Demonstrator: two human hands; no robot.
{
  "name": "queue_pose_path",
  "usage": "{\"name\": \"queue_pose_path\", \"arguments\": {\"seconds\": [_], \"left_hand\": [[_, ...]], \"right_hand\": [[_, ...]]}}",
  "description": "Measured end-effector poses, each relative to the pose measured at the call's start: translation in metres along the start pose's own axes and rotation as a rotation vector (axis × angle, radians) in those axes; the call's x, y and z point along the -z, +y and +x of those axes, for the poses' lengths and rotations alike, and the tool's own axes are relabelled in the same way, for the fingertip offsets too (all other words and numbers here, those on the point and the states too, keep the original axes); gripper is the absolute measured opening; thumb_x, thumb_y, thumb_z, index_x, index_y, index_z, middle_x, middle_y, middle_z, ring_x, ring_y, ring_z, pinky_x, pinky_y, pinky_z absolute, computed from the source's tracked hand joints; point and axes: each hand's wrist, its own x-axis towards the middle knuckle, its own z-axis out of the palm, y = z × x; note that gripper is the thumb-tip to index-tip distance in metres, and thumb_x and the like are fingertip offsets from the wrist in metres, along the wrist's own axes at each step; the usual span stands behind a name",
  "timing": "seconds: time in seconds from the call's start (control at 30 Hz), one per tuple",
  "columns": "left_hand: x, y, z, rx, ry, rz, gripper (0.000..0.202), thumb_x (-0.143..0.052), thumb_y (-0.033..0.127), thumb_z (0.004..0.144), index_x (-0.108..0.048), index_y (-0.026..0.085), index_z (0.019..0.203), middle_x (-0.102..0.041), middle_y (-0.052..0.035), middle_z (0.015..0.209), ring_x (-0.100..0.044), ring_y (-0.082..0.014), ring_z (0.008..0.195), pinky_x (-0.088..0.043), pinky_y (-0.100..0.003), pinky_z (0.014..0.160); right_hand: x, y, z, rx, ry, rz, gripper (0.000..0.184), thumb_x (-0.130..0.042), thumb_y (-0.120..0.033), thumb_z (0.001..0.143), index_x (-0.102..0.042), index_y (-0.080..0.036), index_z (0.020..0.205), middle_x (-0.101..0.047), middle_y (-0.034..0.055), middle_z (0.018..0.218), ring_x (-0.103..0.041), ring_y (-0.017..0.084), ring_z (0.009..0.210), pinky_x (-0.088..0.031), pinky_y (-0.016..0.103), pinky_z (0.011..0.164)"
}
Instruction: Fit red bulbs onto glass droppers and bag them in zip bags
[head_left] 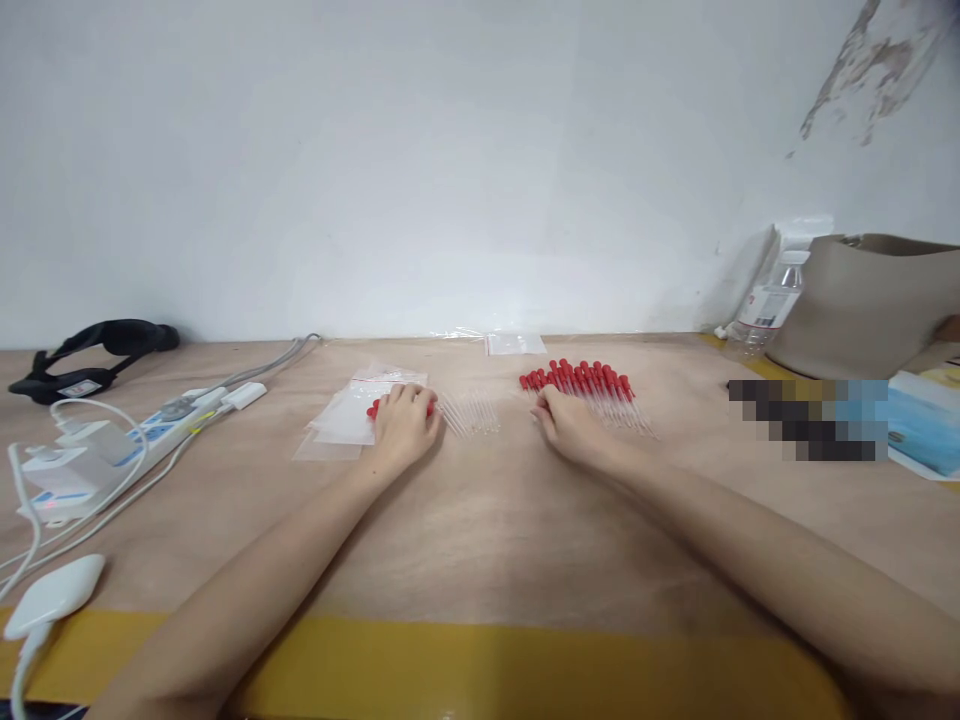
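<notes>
One desk (480, 560) bears the work: the curled right hand (574, 425) is at the red-topped droppers (596, 380), clear tubes (480, 412) lie midway, the curled left hand (406, 425) covers red bulbs (371, 411); grip, I cannot tell. Sorting pieces seems underway, calling next for a light pinch.

And here on the right, red-bulbed clear tubes (596, 387) lie bunched side by side, bulbs far, thin tips near; at centre, bare clear tubes (474, 413) fan out loosely; left, red bulbs (371, 410) peek out, mostly hidden, by overlapping clear bags (341, 415).
</notes>
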Motion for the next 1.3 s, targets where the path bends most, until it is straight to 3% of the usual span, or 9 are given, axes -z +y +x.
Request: {"name": "queue_pose_path", "arguments": {"seconds": [0.1,0.37,0.53,0.67,0.73,0.87,1.0,1.13,1.3], "left_hand": [[-0.006,-0.012,0.010,0.055,-0.016,0.127,0.027,-0.044,0.037,0.080,-0.060,0.016,0.086,-0.057,-0.0121,0.095,-0.043,-0.0295,0.097,-0.032,-0.041,0.079],[-0.025,-0.015,0.017,0.066,-0.086,0.210,0.031,-0.039,0.032,0.081,-0.061,0.011,0.082,-0.056,-0.0178,0.095,-0.042,-0.0318,0.097,-0.029,-0.043,0.078],[-0.017,-0.014,0.020,0.094,-0.043,0.207,0.028,-0.039,0.029,0.081,-0.059,0.010,0.078,-0.056,-0.0177,0.090,-0.044,-0.0315,0.093,-0.032,-0.042,0.075],[0.002,0.002,0.011,-0.061,-0.006,-0.031,0.020,-0.039,0.027,0.084,-0.054,0.013,0.085,-0.056,-0.0119,0.087,-0.047,-0.0256,0.090,-0.036,-0.037,0.077],[0.011,0.016,0.000,-0.204,-0.114,-0.236,0.017,-0.038,0.027,0.085,-0.051,0.015,0.087,-0.056,-0.0077,0.085,-0.050,-0.0202,0.082,-0.040,-0.032,0.072],[0.017,0.044,-0.022,-0.349,-0.298,-0.437,0.014,-0.043,0.024,0.082,-0.051,0.017,0.090,-0.055,-0.0052,0.082,-0.051,-0.0175,0.075,-0.042,-0.029,0.067],[0.007,0.056,-0.029,-0.337,-0.266,-0.563,0.027,-0.047,0.024,0.081,-0.052,0.018,0.107,-0.053,-0.0075,0.095,-0.051,-0.0187,0.087,-0.042,-0.032,0.078],[-0.003,0.058,-0.028,-0.289,-0.216,-0.637,0.017,-0.049,0.027,0.081,-0.063,0.019,0.085,-0.053,-0.0071,0.096,-0.051,-0.0183,0.087,-0.042,-0.032,0.080],[-0.003,0.058,-0.029,-0.187,-0.204,-0.723,0.020,-0.043,0.028,0.086,-0.060,0.018,0.089,-0.058,-0.0045,0.085,-0.053,-0.0150,0.077,-0.043,-0.028,0.071]], "right_hand": [[-0.004,0.017,-0.021,0.130,0.061,0.053,0.017,-0.038,-0.025,0.085,-0.050,-0.017,0.093,-0.061,0.0059,0.086,-0.055,0.017,0.077,-0.039,0.027,0.069],[-0.016,0.023,-0.034,0.119,0.134,0.081,0.026,-0.040,-0.026,0.084,-0.054,-0.014,0.102,-0.064,0.0070,0.087,-0.057,0.018,0.080,-0.040,0.031,0.074],[-0.015,0.022,-0.035,0.156,0.178,0.097,0.027,-0.038,-0.023,0.085,-0.056,-0.015,0.102,-0.063,0.0074,0.093,-0.056,0.018,0.083,-0.041,0.030,0.075],[-0.014,0.022,-0.036,0.195,0.212,0.139,0.024,-0.037,-0.021,0.085,-0.058,-0.015,0.095,-0.060,0.0070,0.086,-0.054,0.016,0.077,-0.042,0.028,0.070],[-0.014,0.021,-0.037,0.206,0.219,0.146,0.021,-0.038,-0.021,0.084,-0.057,-0.016,0.091,-0.058,0.0070,0.085,-0.053,0.016,0.075,-0.042,0.028,0.068],[-0.013,0.020,-0.040,0.229,0.198,0.151,0.016,-0.039,-0.022,0.083,-0.055,-0.017,0.088,-0.057,0.0058,0.084,-0.052,0.015,0.073,-0.041,0.028,0.067],[-0.013,0.021,-0.041,0.238,0.177,0.154,0.016,-0.040,-0.023,0.083,-0.055,-0.018,0.087,-0.057,0.0050,0.083,-0.052,0.015,0.071,-0.040,0.027,0.066],[-0.013,0.019,-0.042,0.248,0.175,0.133,0.016,-0.042,-0.025,0.083,-0.056,-0.018,0.085,-0.058,0.0034,0.078,-0.052,0.013,0.066,-0.037,0.028,0.068],[-0.011,0.005,-0.050,0.292,0.176,0.151,0.017,-0.042,-0.027,0.084,-0.057,-0.018,0.085,-0.060,0.0021,0.076,-0.052,0.012,0.065,-0.032,0.031,0.075]]}}
